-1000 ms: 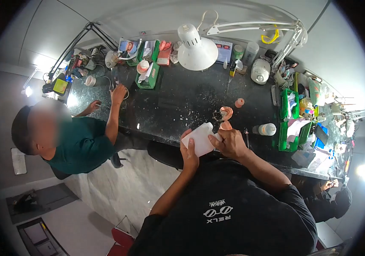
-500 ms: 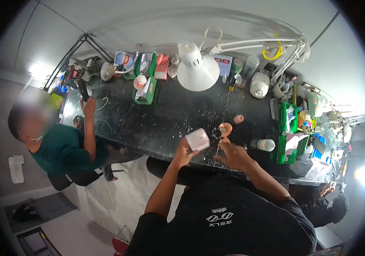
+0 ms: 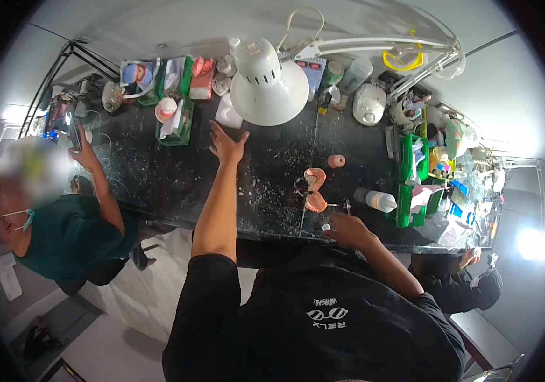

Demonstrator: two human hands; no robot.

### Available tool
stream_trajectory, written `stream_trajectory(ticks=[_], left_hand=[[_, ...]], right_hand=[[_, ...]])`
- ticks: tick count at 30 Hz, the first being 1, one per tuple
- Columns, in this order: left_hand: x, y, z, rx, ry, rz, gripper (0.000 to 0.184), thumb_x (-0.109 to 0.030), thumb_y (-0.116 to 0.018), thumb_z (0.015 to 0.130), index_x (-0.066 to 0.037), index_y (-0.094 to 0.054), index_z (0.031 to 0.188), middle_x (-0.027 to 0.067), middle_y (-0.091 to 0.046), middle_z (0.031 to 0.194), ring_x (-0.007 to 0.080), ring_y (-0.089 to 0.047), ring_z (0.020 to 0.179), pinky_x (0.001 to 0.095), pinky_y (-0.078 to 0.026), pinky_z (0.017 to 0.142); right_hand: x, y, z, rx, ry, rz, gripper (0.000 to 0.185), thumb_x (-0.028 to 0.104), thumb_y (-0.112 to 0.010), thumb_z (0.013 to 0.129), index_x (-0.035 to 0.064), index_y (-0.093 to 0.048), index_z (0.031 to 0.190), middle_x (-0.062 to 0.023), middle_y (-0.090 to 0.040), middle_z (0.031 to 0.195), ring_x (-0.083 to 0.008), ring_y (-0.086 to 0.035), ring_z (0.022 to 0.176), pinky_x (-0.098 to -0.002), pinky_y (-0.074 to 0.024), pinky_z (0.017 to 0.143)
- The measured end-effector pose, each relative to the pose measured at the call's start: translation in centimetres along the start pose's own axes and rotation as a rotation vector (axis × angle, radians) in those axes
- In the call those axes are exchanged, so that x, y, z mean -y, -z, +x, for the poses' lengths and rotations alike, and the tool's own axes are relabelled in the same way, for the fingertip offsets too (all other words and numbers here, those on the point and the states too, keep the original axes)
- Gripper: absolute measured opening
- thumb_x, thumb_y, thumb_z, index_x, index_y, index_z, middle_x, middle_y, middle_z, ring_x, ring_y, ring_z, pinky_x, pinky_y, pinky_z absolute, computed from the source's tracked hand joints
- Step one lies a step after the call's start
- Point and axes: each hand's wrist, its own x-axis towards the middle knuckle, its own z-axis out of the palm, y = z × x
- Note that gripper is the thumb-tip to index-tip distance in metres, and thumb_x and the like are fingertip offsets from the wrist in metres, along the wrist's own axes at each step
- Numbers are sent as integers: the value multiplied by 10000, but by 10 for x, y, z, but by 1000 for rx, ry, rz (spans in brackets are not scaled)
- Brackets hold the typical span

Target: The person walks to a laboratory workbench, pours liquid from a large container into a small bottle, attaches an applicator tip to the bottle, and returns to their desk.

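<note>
My left hand (image 3: pixel 226 145) is stretched out over the black table, fingers spread and holding nothing. Just beyond its fingertips a pale pink-white block (image 3: pixel 228 113) stands beside the lamp. My right hand (image 3: pixel 352 230) is low near the table's front edge, its fingers curled together; a small white-tipped piece (image 3: pixel 326 227) shows at them, too small to name. Left of and beyond that hand lie two pink dental models, an upper one (image 3: pixel 314 178) and a lower one (image 3: pixel 315 202). A small pink cylinder (image 3: pixel 336 160) stands farther back. A white bottle (image 3: pixel 379 200) lies on its side to the right.
A white desk lamp (image 3: pixel 269 86) hangs over the table's back. Green trays (image 3: pixel 185 127) stand at left, with more green baskets (image 3: pixel 406 207) at right. A co-worker in a green shirt (image 3: pixel 81 232) sits left, holding a phone. Another person (image 3: pixel 470 283) is at far right.
My left hand has carried the pale block from the table's front to the back and let go. The right hand stays near the front edge. The whole view has shifted.
</note>
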Motion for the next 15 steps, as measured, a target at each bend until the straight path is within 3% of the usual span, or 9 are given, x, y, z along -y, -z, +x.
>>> stream_trajectory(ticks=[2,3,4,5,6,8,10,13,15], left_hand=[[-2,-24,-14,-138,42,64,1048,-483,-765,835,-36,-165,1569,202,-365,1563,391,-290,1475,636,-228,1154],[-4,-28,-29,-76,71,27,968,-489,-732,857,-2,-238,1532,199,-365,1555,397,-294,1461,600,-261,1131],[-18,-29,-57,-169,22,15,707,-521,-709,857,31,-571,1276,230,-600,1310,390,-535,1272,571,-415,980],[-38,-12,-79,66,7,-89,613,-591,-655,868,20,-713,873,240,-716,937,403,-694,950,523,-506,780],[-40,-26,-97,155,-97,-57,691,-652,-606,869,1,-692,658,243,-676,698,425,-694,715,499,-519,653],[-40,-46,-132,565,-61,21,681,-650,-623,854,15,-694,722,263,-693,767,434,-695,786,491,-526,707],[-18,-71,-170,442,-107,-250,425,-379,-720,863,37,-640,901,224,-689,815,395,-696,785,489,-524,723],[4,-80,-186,370,-91,-237,361,-314,-683,902,20,-611,1020,189,-682,882,302,-688,735,434,-547,636],[1,-65,-197,466,285,-548,308,-287,-601,967,-4,-567,1084,137,-656,916,215,-658,676,348,-556,532]], right_hand=[[-5,-4,6,-23,-34,30,515,400,-649,924,-15,-575,1220,-251,-637,1203,-428,-622,1116,-509,-491,956],[-12,-14,13,-119,2,25,534,345,-690,905,-36,-530,1242,-256,-665,1131,-432,-646,1074,-537,-500,925],[-15,-18,16,-112,-2,31,534,345,-690,905,-36,-530,1242,-256,-665,1131,-432,-646,1074,-537,-500,925],[-16,-21,19,-178,16,50,583,339,-693,903,-55,-490,1282,-267,-665,1117,-436,-647,1071,-535,-498,933],[-17,-24,22,-244,33,68,635,333,-696,901,-75,-449,1321,-278,-665,1103,-439,-648,1068,-532,-497,940],[-21,-30,34,-213,33,88,679,318,-697,897,-99,-405,1346,-295,-660,1092,-445,-651,1057,-528,-506,929],[-20,-38,45,-188,47,104,724,304,-698,892,-123,-361,1371,-313,-656,1080,-452,-653,1046,-524,-516,918],[-19,-55,63,-251,-14,167,738,268,-716,873,-80,-338,1402,-281,-664,1091,-467,-642,1068,-498,-534,896],[-27,-73,78,-417,85,208,706,231,-696,875,-60,-343,1412,-283,-657,1110,-456,-646,1072,-495,-536,900]])
